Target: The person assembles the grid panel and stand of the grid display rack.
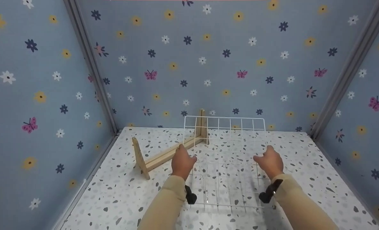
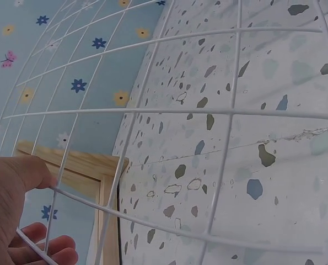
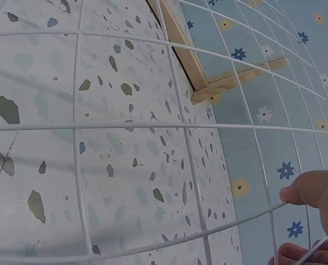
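Over the surface (image 1: pixel 101 198), the left hand (image 1: pixel 182 162) and right hand (image 1: pixel 270 162) grip a wire grid's (image 1: pixel 218 163) opposite edges (likely for balance). Left stands a wooden frame (image 1: pixel 167 156).

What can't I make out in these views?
Left wrist view: left hand, cut off by left edge.
Right wrist view: right hand, cut off by right edge.
Right wrist view: wooden stand, cut off by top edge.
Head view: sides of white wire grid, partly behind both hands.

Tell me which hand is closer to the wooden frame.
Left. The left hand holds the left side of the white grid, with the wooden frame just beyond; the right hand holds the grid's right side, farther off.
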Demonstrator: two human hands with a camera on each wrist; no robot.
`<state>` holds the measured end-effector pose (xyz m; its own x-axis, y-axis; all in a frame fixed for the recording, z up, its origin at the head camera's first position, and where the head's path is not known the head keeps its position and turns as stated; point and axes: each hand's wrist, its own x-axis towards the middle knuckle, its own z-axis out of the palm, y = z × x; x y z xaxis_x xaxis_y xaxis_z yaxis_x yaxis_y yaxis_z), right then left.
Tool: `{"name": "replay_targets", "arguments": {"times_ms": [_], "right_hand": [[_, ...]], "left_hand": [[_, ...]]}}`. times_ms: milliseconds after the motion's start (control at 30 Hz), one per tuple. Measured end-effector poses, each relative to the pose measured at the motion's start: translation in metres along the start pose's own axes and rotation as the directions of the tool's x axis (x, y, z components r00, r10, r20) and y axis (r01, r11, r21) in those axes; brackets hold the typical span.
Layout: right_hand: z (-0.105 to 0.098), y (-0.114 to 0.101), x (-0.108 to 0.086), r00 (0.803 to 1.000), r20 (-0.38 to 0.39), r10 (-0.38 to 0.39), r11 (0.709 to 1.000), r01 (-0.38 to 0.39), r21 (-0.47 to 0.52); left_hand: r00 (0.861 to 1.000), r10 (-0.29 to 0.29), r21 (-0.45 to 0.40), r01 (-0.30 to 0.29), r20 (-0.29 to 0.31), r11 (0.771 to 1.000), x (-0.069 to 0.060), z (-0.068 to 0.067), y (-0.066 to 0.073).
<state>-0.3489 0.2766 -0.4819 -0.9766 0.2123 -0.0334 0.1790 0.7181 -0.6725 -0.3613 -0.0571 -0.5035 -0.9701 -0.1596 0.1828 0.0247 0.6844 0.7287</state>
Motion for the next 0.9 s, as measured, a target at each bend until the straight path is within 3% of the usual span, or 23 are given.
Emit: {"name": "replay_targets", "arguments": {"times_ms": [300,567,900], "right_hand": [[-0.004,-0.005,0.003,0.999,-0.040,-0.012,1.000,0.011,-0.022],[-0.008,-0.010,0.005,0.998,-0.059,-0.018,1.000,0.017,-0.019],[-0.012,-0.016,0.005,0.996,-0.088,-0.031,1.000,0.031,0.001]], "left_hand": [[1.000,0.000,-0.017,0.001,0.019,1.000,0.003,-0.004,0.004],[1.000,0.024,-0.005,-0.024,-0.005,1.000,0.006,-0.007,0.009],[1.000,0.014,-0.020,-0.014,-0.015,1.000,0.010,-0.012,0.017]]}}
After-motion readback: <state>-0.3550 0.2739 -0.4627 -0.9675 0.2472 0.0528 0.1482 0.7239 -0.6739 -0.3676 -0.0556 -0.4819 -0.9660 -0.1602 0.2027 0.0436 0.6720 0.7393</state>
